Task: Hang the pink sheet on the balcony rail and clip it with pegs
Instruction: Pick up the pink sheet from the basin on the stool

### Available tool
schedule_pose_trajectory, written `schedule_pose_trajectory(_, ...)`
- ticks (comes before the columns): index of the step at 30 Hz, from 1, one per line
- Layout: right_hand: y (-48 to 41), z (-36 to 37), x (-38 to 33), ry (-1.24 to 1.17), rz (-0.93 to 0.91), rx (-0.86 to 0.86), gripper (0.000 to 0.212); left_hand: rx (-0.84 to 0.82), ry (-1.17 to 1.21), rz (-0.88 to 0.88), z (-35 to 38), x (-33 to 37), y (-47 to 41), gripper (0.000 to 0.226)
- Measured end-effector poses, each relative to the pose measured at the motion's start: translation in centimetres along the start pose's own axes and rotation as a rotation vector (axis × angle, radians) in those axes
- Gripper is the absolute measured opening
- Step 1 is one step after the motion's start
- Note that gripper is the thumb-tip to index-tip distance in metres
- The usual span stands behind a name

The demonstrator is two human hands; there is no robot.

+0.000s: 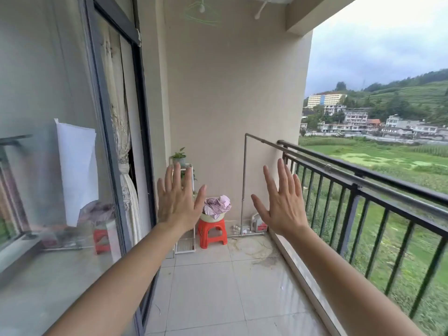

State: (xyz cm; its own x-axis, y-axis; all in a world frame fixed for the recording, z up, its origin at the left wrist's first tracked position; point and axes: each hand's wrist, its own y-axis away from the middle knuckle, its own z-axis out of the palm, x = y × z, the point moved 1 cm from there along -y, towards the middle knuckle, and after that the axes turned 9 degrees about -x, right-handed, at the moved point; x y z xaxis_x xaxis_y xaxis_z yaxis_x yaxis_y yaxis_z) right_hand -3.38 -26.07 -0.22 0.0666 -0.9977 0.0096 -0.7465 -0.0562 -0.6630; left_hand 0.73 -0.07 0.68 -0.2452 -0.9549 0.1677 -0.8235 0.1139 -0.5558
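Both bare forearms (116, 275) are reaching out in front, so the left hand (178, 202) and right hand (281, 204) are hovering side by side, well apart, backs facing the camera. Fingers on both are spreading wide and straight, gripping nothing at all. That pink sheet (217, 206) is sitting way beyond the hands, showing in the gap between them just past the left hand's thumb. It's lying bunched up in a pale basin (211, 217) that's resting on a red stool (212, 232) against the end wall. Over on the right of the right hand the balcony rail (363, 175) is running along, not touching it. Left of the left hand a glass door (48, 93) is standing, and a small potted plant (179, 156) is peeking out just above that hand's fingertips.
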Motion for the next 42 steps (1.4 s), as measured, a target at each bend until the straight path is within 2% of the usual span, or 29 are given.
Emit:
schedule_pose_trajectory(3,-1.9,2.4,-0.8,0.01,0.005,-0.022,0.078,-0.022,-0.101,0.037,2.6,-1.3,-2.1,0.073)
schedule_pose_trajectory(7,-3.7,7.2,-0.3,0.031,-0.032,-0.077,0.075,-0.06,-0.099,0.037,8.0,-2.4,-4.9,0.075)
schedule_pose_trajectory(15,-10.2,21.8,6.7,0.034,-0.053,-0.206,0.076,-0.148,-0.134,0.03,21.5,-1.3,-14.6,0.076)
schedule_pose_trajectory(24,-22.3,38.1,15.6,-0.046,0.059,-0.335,0.083,-0.278,-0.158,-0.054,35.0,0.6,-29.1,0.076)
schedule_pose_trajectory(29,-28.7,46.2,16.0,-0.072,0.018,-0.433,0.086,-0.333,-0.241,0.002,40.7,-3.0,-34.8,0.075)
schedule_pose_trajectory(34,-36.0,55.2,15.0,-0.065,-0.044,-0.471,0.088,-0.371,-0.231,-0.068,48.3,-7.9,-41.9,0.074)
schedule_pose_trajectory(42,-50.3,69.4,12.7,-0.014,-0.122,-0.55,0.086,-0.389,-0.183,-0.069,59.9,-15.0,-58.5,0.074)
